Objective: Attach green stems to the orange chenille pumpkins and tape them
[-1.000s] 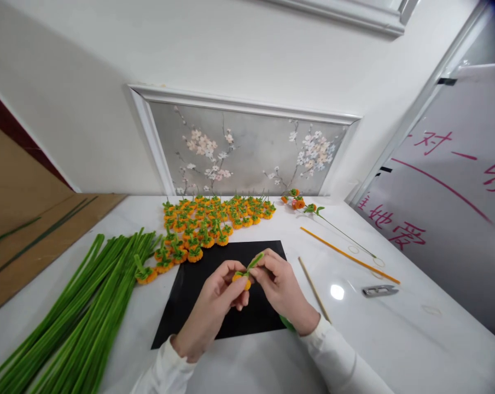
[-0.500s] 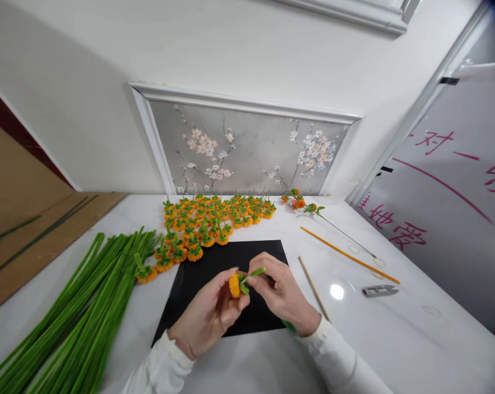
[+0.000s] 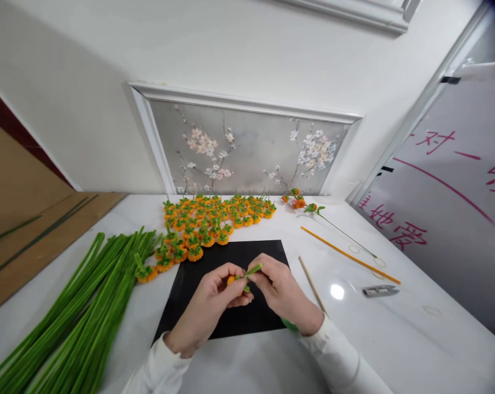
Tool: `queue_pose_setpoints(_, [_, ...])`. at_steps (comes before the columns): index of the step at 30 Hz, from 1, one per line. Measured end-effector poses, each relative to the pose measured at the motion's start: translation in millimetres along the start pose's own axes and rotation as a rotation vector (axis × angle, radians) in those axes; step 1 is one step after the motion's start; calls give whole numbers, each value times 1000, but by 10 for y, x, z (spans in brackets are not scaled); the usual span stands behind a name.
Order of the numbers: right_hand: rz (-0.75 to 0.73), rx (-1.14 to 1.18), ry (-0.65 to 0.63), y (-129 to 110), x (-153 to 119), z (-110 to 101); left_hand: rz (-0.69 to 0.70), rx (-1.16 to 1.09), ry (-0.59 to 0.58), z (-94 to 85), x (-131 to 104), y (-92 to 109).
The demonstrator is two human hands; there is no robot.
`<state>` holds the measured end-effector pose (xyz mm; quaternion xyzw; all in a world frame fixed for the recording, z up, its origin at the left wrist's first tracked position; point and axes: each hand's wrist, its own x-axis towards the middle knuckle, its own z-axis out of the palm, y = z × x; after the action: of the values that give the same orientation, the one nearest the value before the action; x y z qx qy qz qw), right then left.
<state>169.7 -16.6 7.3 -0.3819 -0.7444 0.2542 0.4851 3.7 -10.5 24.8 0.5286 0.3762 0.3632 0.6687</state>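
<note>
Above a black mat (image 3: 185,306), my left hand (image 3: 206,306) is closed round a small orange fuzzy flower (image 3: 231,279), and its fingers cover most of the bloom. My right hand (image 3: 284,293) pinches the green pipe-cleaner stem (image 3: 254,268) at the flower's base, its thumb and forefinger close to my left thumb. Green leafy bits show between the two hands. Beyond the mat, several similar orange flowers (image 3: 195,253) stand bloom-down in rows with green stems up. A green object (image 3: 289,324), mostly hidden, lies under my right wrist.
A large bundle of green pipe cleaners (image 3: 95,306) lies at left, beside cardboard (image 3: 38,251). On the right are an orange pipe cleaner (image 3: 345,252), a thin wooden stick (image 3: 312,282), thread snips (image 3: 380,291) and a long-stemmed flower (image 3: 312,208). A wall stands behind the table.
My left thumb and fingers have closed over the flower, hiding most of the bloom and bringing the thumb up to the stem. The right hand has barely moved.
</note>
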Motion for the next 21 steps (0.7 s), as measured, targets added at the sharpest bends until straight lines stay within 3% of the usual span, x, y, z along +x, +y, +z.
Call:
queue_pose_setpoints(4, [8,25,7,-21,-3,-2,-117,-172,-82,-4,-9,32])
queue_pose_setpoints(9, [47,122,-14,-77,18,-29,-165,-273,-142,-28,6,51])
queue_pose_setpoints(15, [50,253,-1,-89,22,-26,-191,-316,-206,-74,2,3])
queue_pose_setpoints(21, [94,318,14,-66,-5,23,-204,-217,-218,-53,-6,33])
